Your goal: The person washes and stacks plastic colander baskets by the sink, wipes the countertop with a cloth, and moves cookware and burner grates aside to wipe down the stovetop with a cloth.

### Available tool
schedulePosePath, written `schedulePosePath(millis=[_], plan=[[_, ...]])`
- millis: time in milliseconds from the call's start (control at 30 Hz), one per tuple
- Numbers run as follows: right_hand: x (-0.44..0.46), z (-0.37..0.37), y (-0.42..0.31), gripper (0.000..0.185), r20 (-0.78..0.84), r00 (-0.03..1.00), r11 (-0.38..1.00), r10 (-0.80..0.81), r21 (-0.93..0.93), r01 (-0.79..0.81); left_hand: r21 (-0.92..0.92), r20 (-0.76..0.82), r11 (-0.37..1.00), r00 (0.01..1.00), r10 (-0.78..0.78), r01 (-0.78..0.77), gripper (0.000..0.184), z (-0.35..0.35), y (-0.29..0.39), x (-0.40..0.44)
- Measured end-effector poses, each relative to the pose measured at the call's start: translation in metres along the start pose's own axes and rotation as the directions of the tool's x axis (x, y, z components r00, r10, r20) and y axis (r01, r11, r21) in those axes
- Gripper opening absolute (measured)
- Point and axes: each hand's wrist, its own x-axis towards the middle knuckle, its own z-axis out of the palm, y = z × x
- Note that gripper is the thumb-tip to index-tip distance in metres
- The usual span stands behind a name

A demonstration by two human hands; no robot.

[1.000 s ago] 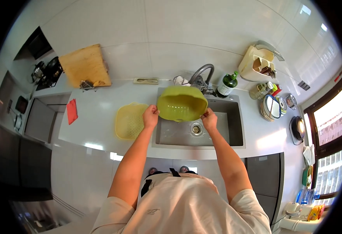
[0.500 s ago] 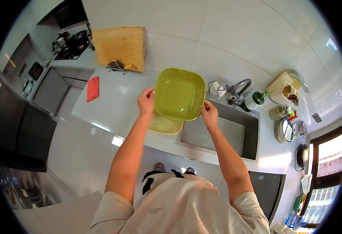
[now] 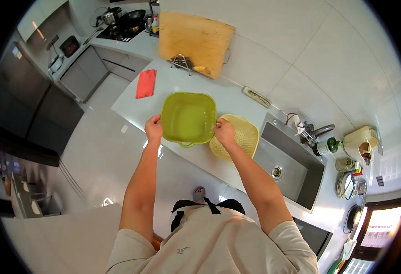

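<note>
Between my two hands is a green plastic basin [image 3: 189,118], with its hollow side facing me. My left hand [image 3: 154,128] is closed on its left edge. On the opposite edge, my right hand [image 3: 224,131] grips the rim. A pale yellow colander [image 3: 241,137] sits on the counter just right of the basin, partly covered by my right hand and forearm. Whether the basin touches the counter below it, I cannot tell.
Right of the colander is a grey sink [image 3: 296,169] with a faucet [image 3: 324,130] and a green bottle [image 3: 329,145] behind it. A red cloth [image 3: 146,84] lies at the counter's left. A wooden cutting board [image 3: 196,39] leans on the wall near a metal rack [image 3: 181,63].
Both hands have carried the green basin left along the counter, away from the sink. The yellow colander, earlier mostly behind it, now shows. My view has turned and shifted too.
</note>
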Motion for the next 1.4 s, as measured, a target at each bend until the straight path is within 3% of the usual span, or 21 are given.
schedulePosePath(millis=[133,267,367,533,633,733,800,900,967,1067,1167,1267,1400], plan=[[0.016,0.040,-0.009,0.029,0.046,0.999,0.998,0.024,-0.067,-0.021,0.051,-0.008,0.997,0.998,-0.060,0.060,0.035,-0.020,-0.026,0.012],[0.021,0.064,-0.013,0.029,0.067,0.997,0.981,0.026,-0.193,-0.012,-0.032,0.069,0.992,0.990,-0.122,0.124,0.042,-0.026,-0.063,0.026],[0.026,0.073,-0.014,0.032,0.126,0.991,0.912,0.033,-0.410,0.022,0.002,0.105,0.990,0.985,-0.139,0.139,0.044,-0.023,-0.069,0.029],[0.017,0.056,-0.025,0.036,0.238,0.965,0.942,0.114,-0.335,-0.028,0.090,0.108,0.991,0.988,-0.107,0.098,0.047,-0.019,-0.041,0.015],[0.027,0.067,0.010,0.037,0.175,0.981,0.991,0.081,-0.123,-0.060,0.542,0.040,0.804,0.963,0.267,-0.246,0.049,0.001,-0.010,-0.007],[0.017,0.041,0.024,0.035,0.027,0.999,0.999,0.030,0.037,-0.031,0.344,0.095,0.770,0.835,0.541,-0.538,0.049,0.054,-0.013,-0.032],[0.008,0.013,0.028,0.034,-0.077,0.997,1.000,-0.014,0.025,0.016,0.170,0.234,0.839,0.848,0.476,-0.518,0.046,0.085,0.008,-0.065],[-0.002,-0.027,0.048,0.033,-0.190,0.981,0.998,-0.048,-0.059,0.037,0.125,0.455,0.905,0.834,0.312,-0.406,0.048,0.126,0.031,-0.107],[-0.012,-0.050,0.064,0.036,-0.237,0.971,0.999,-0.017,-0.053,0.004,0.219,0.491,0.852,0.808,0.325,-0.476,0.046,0.149,0.030,-0.128],[-0.031,-0.074,0.093,0.046,-0.388,0.918,0.934,-0.086,-0.352,-0.061,0.279,0.534,0.833,0.798,0.279,-0.477,0.038,0.165,0.033,-0.146],[-0.045,-0.082,0.117,0.056,-0.431,0.893,0.918,0.128,-0.289,-0.271,0.298,0.542,0.872,0.821,0.181,-0.388,0.033,0.171,0.033,-0.153],[-0.052,-0.090,0.132,0.049,-0.228,0.895,0.911,0.384,-0.060,-0.407,0.301,0.538,0.876,0.826,0.170,-0.377,0.032,0.177,0.023,-0.152],[-0.058,-0.083,0.136,0.038,-0.322,0.878,0.921,0.353,-0.047,-0.388,0.302,0.520,0.880,0.837,0.170,-0.366,0.032,0.174,0.028,-0.153]])
